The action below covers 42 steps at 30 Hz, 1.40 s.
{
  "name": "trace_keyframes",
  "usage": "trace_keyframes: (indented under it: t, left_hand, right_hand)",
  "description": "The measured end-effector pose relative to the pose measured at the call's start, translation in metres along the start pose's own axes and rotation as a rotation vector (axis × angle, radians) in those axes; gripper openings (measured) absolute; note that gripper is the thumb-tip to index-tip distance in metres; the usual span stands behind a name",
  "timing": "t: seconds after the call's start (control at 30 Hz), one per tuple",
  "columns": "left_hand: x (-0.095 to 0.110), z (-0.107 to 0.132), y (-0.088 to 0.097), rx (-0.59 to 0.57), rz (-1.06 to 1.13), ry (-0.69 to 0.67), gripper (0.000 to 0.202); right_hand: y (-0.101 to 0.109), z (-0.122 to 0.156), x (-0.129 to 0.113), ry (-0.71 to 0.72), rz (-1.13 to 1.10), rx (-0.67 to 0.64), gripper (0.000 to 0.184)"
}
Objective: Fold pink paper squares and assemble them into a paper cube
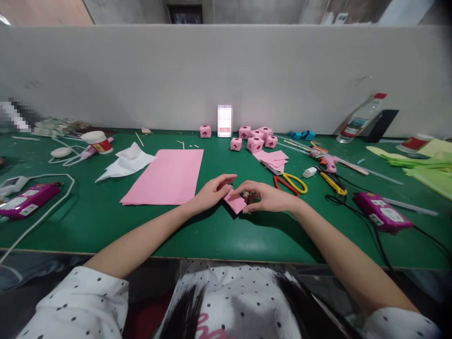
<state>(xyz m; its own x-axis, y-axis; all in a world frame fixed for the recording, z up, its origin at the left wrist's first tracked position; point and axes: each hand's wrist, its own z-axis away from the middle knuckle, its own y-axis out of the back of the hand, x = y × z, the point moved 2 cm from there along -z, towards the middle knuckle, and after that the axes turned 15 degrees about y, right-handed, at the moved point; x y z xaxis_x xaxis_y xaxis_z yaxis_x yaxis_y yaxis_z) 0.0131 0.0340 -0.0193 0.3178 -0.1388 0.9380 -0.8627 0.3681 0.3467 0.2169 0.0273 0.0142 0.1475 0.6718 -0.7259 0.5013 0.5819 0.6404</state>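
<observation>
On a green table (219, 240), pink paper sheets (165, 176) lie left of the grip as a person's left hand (213, 190) and right hand (266, 195) finger a small folded pink paper piece (236, 202) held between them, with pink paper boxes (254, 145) beyond.

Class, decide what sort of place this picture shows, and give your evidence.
Probably a shared craft workbench: a green tabletop before a grey partition, with scissors, a pink glue gun and small folded pink paper boxes.
</observation>
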Motion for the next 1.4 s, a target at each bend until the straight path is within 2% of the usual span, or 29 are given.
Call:
trace_keyframes:
  t: [0.1,0.23,0.33,0.43,0.53,0.63,0.73,0.87,0.97,1.23,1.4]
  left_hand:
    - [0.002,0.002,0.001,-0.050,0.033,0.040,0.046]
    - [0.007,0.007,0.002,-0.155,-0.015,0.037,0.045]
    - [0.008,0.008,0.004,-0.105,0.009,0.073,0.047]
    - [0.007,0.008,0.003,-0.090,0.033,0.107,0.050]
    - [0.008,0.009,0.000,-0.115,-0.037,0.068,0.050]
    - [0.008,0.008,0.002,-0.032,-0.119,0.028,0.044]
    - [0.012,0.008,0.009,0.027,-0.239,-0.084,0.035]
    - [0.016,0.006,0.020,-0.058,-0.308,-0.240,0.017]
    - [0.015,0.004,0.021,-0.131,-0.288,-0.212,0.014]
    - [0.009,0.001,0.017,-0.124,-0.313,-0.127,0.018]
    - [0.010,-0.002,0.019,-0.064,-0.236,-0.091,0.019]
  right_hand:
    - [-0.003,-0.003,-0.002,0.029,0.060,0.042,0.033]
    - [-0.007,-0.007,-0.005,0.048,0.189,0.127,0.037]
    - [-0.008,-0.007,-0.007,0.033,0.181,0.116,0.047]
    - [-0.009,-0.007,-0.005,0.025,0.158,0.105,0.040]
    - [-0.010,-0.008,-0.001,0.012,0.209,0.166,0.038]
    - [-0.011,-0.008,0.004,0.002,0.235,0.186,0.039]
    - [-0.010,-0.007,0.005,-0.007,0.239,0.173,0.037]
    - [-0.005,-0.006,0.002,-0.030,0.329,0.177,0.048]
    - [-0.005,-0.007,0.000,-0.043,0.346,0.177,0.054]
    - [-0.014,-0.009,0.003,-0.057,0.339,0.099,0.055]
    - [-0.018,-0.011,0.007,-0.046,0.478,0.049,0.052]
